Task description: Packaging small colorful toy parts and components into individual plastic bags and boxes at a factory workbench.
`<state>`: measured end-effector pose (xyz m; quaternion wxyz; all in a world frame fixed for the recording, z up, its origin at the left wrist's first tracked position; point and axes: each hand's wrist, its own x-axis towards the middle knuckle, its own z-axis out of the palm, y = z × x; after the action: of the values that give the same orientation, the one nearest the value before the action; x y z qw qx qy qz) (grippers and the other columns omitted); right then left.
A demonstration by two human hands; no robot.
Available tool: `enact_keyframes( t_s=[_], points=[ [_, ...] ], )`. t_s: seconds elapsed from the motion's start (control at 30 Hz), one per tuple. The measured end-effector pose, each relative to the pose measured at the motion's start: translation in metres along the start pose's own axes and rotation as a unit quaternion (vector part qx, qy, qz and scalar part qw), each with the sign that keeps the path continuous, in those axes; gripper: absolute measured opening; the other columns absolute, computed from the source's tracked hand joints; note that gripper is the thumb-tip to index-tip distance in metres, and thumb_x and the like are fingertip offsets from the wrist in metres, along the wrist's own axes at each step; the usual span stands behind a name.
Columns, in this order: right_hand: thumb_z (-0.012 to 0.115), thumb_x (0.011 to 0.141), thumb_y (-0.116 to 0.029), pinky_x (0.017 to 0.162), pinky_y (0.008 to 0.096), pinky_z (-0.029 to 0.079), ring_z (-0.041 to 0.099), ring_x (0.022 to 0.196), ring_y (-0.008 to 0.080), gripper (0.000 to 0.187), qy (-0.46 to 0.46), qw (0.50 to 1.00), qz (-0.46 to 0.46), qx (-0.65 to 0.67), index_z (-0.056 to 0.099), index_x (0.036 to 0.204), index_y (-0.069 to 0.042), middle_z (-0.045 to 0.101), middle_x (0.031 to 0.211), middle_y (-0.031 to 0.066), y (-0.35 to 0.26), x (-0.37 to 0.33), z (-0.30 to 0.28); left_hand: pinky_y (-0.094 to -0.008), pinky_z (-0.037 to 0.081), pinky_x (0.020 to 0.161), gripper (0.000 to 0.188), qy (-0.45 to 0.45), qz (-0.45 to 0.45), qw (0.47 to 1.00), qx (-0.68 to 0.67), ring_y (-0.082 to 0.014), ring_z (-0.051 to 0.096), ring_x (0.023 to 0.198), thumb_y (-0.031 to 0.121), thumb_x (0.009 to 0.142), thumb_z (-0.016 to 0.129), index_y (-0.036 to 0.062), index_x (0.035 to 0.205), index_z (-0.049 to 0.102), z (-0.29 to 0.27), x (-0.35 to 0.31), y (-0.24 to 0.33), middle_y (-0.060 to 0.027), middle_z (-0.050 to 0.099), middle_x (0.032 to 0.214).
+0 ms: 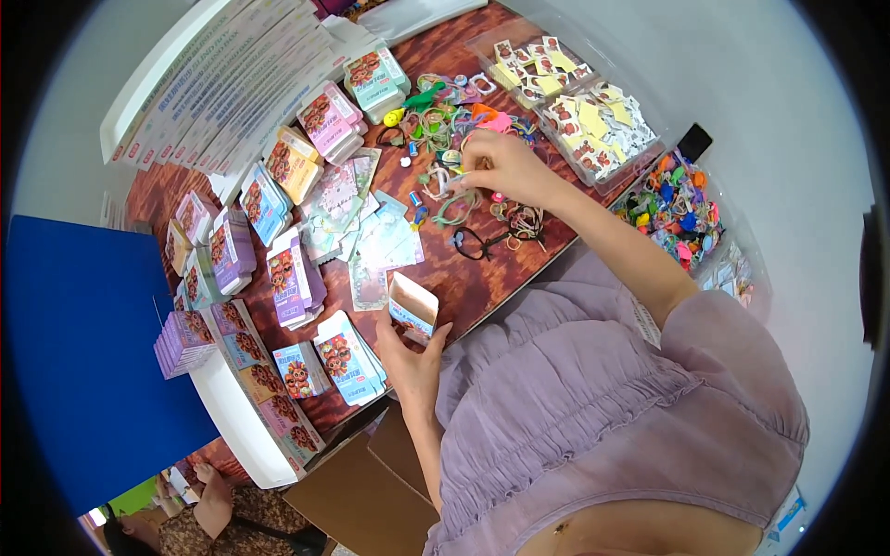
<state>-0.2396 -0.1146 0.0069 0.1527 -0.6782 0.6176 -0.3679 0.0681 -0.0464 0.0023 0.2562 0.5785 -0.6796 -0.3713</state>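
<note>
My left hand [413, 366] is closed around a small open carton [413, 304], light blue and white, its top end open and its brown inside showing. Over the pile of colourful hair ties [443, 125], my right hand [503, 165] has its fingertips pinched together. What sits between those fingertips is too small to make out, though pale hair ties lie right beside them. Near that hand are a black hair tie [471, 244] and a yellow charm [394, 118]. Pale printed cards [385, 243] lie spread on the table between the hands.
Stacks of flat cartons, purple [289, 278], blue [345, 360] and pink [331, 120], line the left side. Clear bins hold printed packets [593, 130] and colourful trinkets [681, 218]. A brown cardboard box [357, 486] stands below the table edge. Another person [222, 519] works at lower left.
</note>
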Motion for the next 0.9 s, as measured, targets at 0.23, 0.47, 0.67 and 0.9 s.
enact_keyframes(
  t_s=[0.23, 0.47, 0.67, 0.9],
  points=[
    [0.065, 0.095, -0.022, 0.08, 0.0282, 0.05, 0.063, 0.092, 0.0117, 0.019, -0.044, 0.864, 0.184, 0.466, 0.067, 0.094, -0.003, 0.07, 0.105, 0.0083, 0.009, 0.008, -0.028, -0.0387, 0.049, 0.089, 0.082, -0.004, -0.01, 1.0, -0.002, -0.0273, 0.059, 0.104, 0.014, 0.067, 0.09, -0.0022, 0.134, 0.047, -0.001, 0.003, -0.001, -0.0169, 0.059, 0.12],
    [0.063, 0.097, -0.026, 0.085, 0.039, 0.054, 0.067, 0.091, 0.0199, 0.021, -0.022, 0.686, 0.241, 0.687, 0.061, 0.1, -0.005, 0.068, 0.113, 0.0187, 0.009, 0.004, -0.023, -0.0329, 0.049, 0.086, 0.081, -0.022, -0.014, 1.0, -0.009, -0.0219, 0.058, 0.101, 0.011, 0.069, 0.088, -0.0028, 0.136, 0.045, -0.005, 0.003, 0.014, -0.0134, 0.057, 0.116],
    [0.061, 0.096, -0.02, 0.044, 0.0216, 0.033, 0.051, 0.059, 0.0085, 0.015, -0.048, 0.685, 0.25, 0.683, 0.06, 0.096, -0.006, 0.064, 0.086, 0.0079, 0.021, 0.02, -0.001, -0.0334, 0.051, 0.073, 0.081, 0.0, 0.006, 1.0, -0.013, -0.0228, 0.06, 0.088, 0.014, 0.065, 0.09, -0.0026, 0.133, 0.048, 0.0, 0.004, 0.007, -0.0141, 0.06, 0.111],
    [0.065, 0.077, -0.009, 0.06, 0.0439, 0.052, 0.067, 0.07, 0.0299, 0.013, 0.035, 0.996, -0.078, -0.02, 0.065, 0.087, 0.0, 0.065, 0.088, 0.0166, 0.024, 0.077, 0.077, -0.0384, 0.048, 0.084, 0.082, 0.007, 0.012, 1.0, -0.013, -0.027, 0.058, 0.098, 0.019, 0.065, 0.091, -0.0028, 0.132, 0.049, 0.003, 0.001, -0.002, -0.0148, 0.059, 0.114]
  ],
)
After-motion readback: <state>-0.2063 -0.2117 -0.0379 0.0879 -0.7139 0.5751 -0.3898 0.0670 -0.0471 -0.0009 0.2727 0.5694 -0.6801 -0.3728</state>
